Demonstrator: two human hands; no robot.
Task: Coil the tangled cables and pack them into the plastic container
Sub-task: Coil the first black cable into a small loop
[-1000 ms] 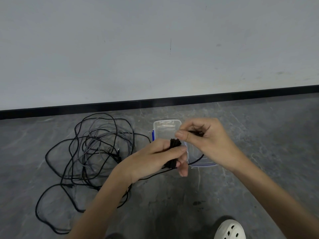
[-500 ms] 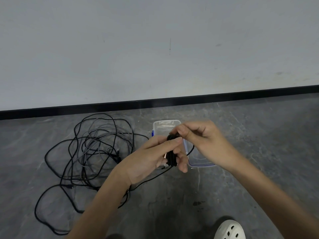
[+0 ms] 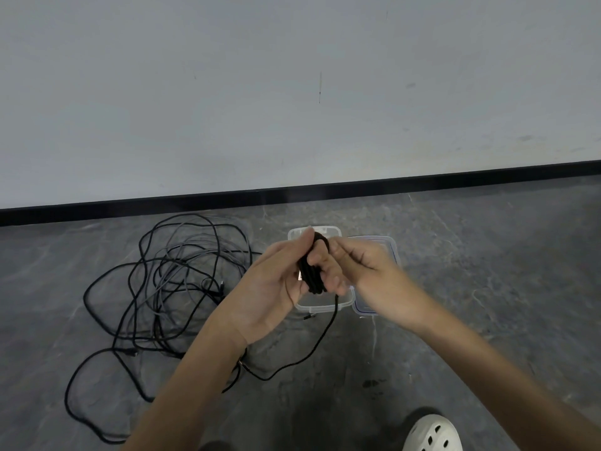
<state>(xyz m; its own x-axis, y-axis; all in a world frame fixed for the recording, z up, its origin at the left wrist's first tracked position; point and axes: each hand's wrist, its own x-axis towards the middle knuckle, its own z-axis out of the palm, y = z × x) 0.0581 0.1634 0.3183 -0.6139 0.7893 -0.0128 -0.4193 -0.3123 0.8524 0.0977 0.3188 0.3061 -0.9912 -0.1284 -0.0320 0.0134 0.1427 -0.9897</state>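
The left hand (image 3: 276,288) and right hand (image 3: 367,278) meet in mid-air above the floor (image 3: 487,288), both on a small black coil (image 3: 312,271) of cable. The left hand has its palm turned towards the camera and its fingers curled round the coil from the left. The right hand's bent fingers pinch the coil from the right, near its top. A bit of metal, perhaps a plug, shows at the coil's left edge against the left palm.

A loose tail (image 3: 336,304) hangs from the bottom of the coil, drops to the floor and runs back under the left wrist.

Directly behind the hands a clear container (image 3: 312,309) sits open on the floor, mostly hidden by them. Its lid (image 3: 388,247), with a blue edge, lies just beside it on the right.

To the left, a tangle (image 3: 169,278) of black and grey cables sprawls over the floor, well apart from the container.

A white shoe (image 3: 432,434) shows at the bottom right. A pale wall (image 3: 292,92) with a black baseboard (image 3: 130,209) runs across the back.
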